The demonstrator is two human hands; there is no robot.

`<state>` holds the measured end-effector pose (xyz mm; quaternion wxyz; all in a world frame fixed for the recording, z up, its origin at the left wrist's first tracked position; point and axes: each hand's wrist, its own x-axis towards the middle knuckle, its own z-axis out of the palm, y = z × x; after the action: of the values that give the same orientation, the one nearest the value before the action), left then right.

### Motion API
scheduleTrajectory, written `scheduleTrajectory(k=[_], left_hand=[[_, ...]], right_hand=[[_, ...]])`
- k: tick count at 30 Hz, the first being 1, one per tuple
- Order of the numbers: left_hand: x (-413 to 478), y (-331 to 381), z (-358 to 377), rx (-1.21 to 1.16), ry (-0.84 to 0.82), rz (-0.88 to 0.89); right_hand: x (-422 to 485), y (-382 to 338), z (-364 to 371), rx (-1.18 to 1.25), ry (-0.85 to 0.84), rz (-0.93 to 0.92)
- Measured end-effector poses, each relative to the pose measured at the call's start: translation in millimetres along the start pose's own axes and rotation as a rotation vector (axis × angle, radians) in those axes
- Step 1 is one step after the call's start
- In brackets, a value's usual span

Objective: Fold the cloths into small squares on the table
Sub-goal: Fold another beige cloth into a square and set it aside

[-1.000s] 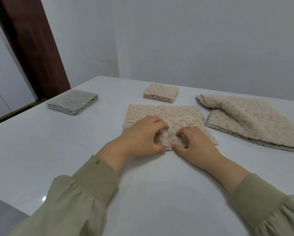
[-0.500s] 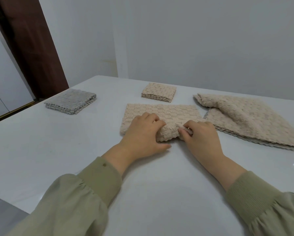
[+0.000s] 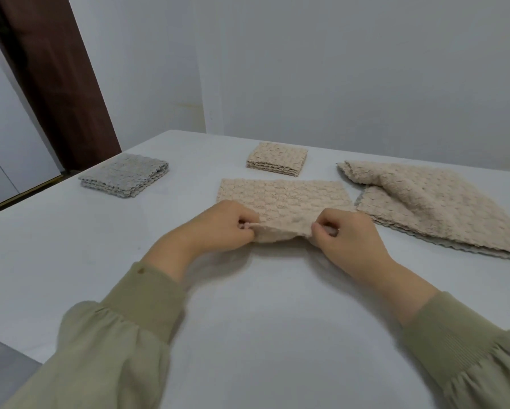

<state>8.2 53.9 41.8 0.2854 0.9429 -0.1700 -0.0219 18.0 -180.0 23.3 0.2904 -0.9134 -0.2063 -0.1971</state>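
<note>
A beige textured cloth (image 3: 283, 197) lies as a wide strip in the middle of the white table (image 3: 262, 305). My left hand (image 3: 221, 228) pinches its near edge on the left side, and my right hand (image 3: 348, 237) pinches the same edge on the right. That near edge is lifted slightly off the table between the two hands. The far part of the cloth lies flat.
A small folded beige square (image 3: 277, 159) sits behind the cloth. A folded grey cloth (image 3: 125, 174) lies at the far left. A loose pile of beige cloths (image 3: 430, 205) spreads along the right. A dark brown door frame (image 3: 56, 78) stands beyond the table's left corner.
My hands have spread apart along the near edge of the cloth, from bunching it at the middle to pinching it at two points. The edge now rises off the table.
</note>
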Motion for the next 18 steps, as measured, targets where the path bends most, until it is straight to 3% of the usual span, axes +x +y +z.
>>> scheduleTrajectory(k=[2,3,5,6,8,10,11,13,18], left_hand=[[-5.0,-5.1,-9.3,-0.143,-0.183,-0.09],[-5.6,-6.6,-11.5,-0.274,-0.17,-0.117],[-2.5,-5.0,-8.2,-0.506,0.008,-0.118],[0.6,-5.0,-2.2,-0.499,0.123,-0.102],[7.5,-5.3,7.1,-0.105,0.203,-0.056],[11.2,-11.3,17.4,0.321,-0.029,-0.026],[12.1,-14.6,20.1,0.426,-0.153,-0.058],[12.1,-19.7,19.5,0.455,-0.289,-0.133],[9.0,-16.6,4.5,0.402,-0.364,-0.117]], right_hand=[[3.5,-4.3,-10.4,0.121,-0.2,0.038],[5.1,-5.1,-14.3,0.152,-0.244,0.068],[6.5,-1.9,-15.0,0.118,-0.16,0.069],[6.2,1.9,-12.7,0.012,-0.092,0.022],[3.4,9.4,-4.1,-0.262,-0.206,-0.039],[1.1,18.1,4.1,-0.431,-0.504,0.039],[2.0,21.5,4.8,-0.453,-0.609,0.087],[5.1,24.0,0.7,-0.444,-0.697,0.125],[3.3,19.0,-11.5,-0.453,-0.835,0.124]])
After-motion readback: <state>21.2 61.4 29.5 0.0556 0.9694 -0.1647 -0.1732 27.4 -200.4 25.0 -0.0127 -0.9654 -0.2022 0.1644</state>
